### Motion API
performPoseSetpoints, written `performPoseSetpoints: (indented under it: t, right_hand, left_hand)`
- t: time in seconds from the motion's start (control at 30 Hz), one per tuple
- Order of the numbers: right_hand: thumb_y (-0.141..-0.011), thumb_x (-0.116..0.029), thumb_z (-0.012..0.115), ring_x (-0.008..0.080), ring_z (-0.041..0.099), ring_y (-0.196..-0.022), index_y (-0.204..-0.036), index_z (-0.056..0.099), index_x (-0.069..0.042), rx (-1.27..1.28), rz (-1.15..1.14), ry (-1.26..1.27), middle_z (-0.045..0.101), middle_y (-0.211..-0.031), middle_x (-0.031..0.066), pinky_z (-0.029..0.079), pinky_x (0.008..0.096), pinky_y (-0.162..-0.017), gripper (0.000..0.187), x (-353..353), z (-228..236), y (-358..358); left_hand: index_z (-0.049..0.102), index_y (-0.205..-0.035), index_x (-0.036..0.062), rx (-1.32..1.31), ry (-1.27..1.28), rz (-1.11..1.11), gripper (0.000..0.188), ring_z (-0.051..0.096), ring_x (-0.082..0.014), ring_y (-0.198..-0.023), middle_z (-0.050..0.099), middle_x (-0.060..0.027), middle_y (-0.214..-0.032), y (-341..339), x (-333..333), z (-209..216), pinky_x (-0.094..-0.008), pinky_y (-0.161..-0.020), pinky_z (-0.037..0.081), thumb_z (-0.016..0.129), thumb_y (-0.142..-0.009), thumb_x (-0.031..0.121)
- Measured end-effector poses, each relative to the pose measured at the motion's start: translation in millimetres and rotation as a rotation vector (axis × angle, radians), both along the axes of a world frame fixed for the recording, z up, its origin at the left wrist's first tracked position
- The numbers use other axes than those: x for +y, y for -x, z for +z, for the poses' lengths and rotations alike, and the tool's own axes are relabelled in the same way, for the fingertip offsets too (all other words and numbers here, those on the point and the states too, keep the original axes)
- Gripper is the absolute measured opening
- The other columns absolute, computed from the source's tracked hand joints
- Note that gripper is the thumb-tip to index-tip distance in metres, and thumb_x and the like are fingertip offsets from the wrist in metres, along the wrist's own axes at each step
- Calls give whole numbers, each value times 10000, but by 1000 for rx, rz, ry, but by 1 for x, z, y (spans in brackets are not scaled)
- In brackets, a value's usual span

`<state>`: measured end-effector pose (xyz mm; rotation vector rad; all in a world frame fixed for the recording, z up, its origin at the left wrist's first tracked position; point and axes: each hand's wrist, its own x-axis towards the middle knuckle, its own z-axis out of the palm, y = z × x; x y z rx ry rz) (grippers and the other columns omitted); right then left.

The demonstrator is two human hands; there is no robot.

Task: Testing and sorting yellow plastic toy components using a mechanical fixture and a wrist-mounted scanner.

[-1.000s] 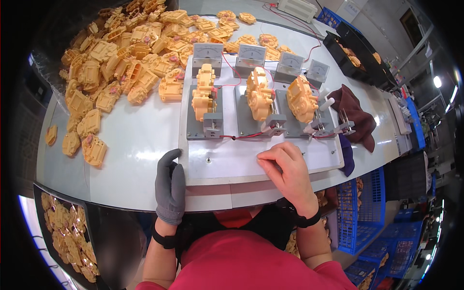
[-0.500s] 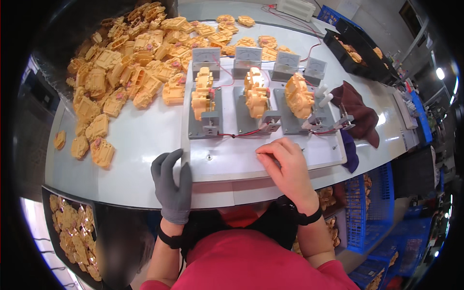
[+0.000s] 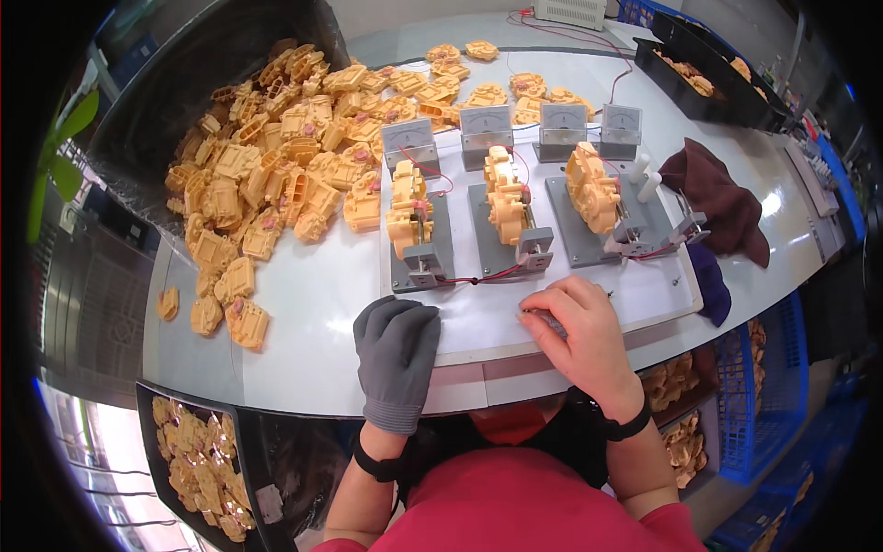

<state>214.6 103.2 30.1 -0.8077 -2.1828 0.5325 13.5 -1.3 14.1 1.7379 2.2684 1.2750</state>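
On the white board (image 3: 478, 322) stand three grey test fixtures, each with a yellow plastic gear housing: the left housing (image 3: 407, 212), the middle housing (image 3: 506, 198) and the right housing (image 3: 593, 189). My left hand (image 3: 397, 359), in a grey glove, rests at the board's front left corner, just before the left fixture. Its fingers are curled in, and whatever they may hold is hidden. Bare, my right hand (image 3: 584, 336) hovers over the board's front, below the middle fixture. Its thumb and forefinger are pinched at a tiny dark thing, too small to name.
Several analog meters (image 3: 486, 124) stand behind the fixtures. A heap of yellow housings (image 3: 267, 166) spills from a black bin (image 3: 138, 138) at left. A brown cloth (image 3: 717, 202) lies right, black trays (image 3: 708, 87) far right. Blue crates (image 3: 736, 405) stand below the table.
My left hand has moved right onto the board's corner, and its spread fingers have curled in. My right hand stays by the middle fixture, still pinched. The whole view has shifted.
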Motion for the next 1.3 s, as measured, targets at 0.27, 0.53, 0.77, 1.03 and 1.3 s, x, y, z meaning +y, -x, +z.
performPoseSetpoints:
  t: [0.27,0.53,0.77,1.03,1.3]
  right_hand:
    - [-788,-110,741,254,575,-787,-871,676,-77,-13,-5,7,603,-827,53,428,357,-712,110,2,0,2]
    - [-815,-148,735,236,583,-795,-866,657,-85,-21,-12,-16,593,-824,37,422,358,-705,113,1,1,3]
    - [-816,-145,733,238,585,-798,-867,660,-85,-15,-9,-20,595,-826,38,422,359,-707,107,1,-1,3]
    - [-818,-144,730,240,586,-804,-862,657,-93,-11,-25,-1,597,-826,32,422,362,-715,99,0,-3,1]
    - [-801,-118,736,251,580,-796,-889,663,-93,-16,10,-24,583,-820,46,432,355,-718,117,3,-2,5]
  left_hand:
    - [697,-943,77,-42,6,9,127,517,-295,-1116,633,-71,-1032,0,2,2,-394,-953,421,720,-820,97]
    - [695,-939,76,-58,-8,-8,127,512,-303,-1133,635,-73,-1035,3,0,-2,-395,-959,425,722,-817,98]
    - [693,-932,77,-59,-16,-16,126,511,-307,-1143,640,-76,-1039,3,-1,-2,-399,-958,430,727,-813,100]
    - [687,-936,79,-62,-36,-33,134,512,-313,-1142,639,-76,-1029,2,1,-5,-402,-959,429,725,-807,77]
    - [669,-940,65,-86,-31,-30,156,512,-323,-1154,624,-81,-1033,4,-6,-2,-409,-977,418,713,-795,30]
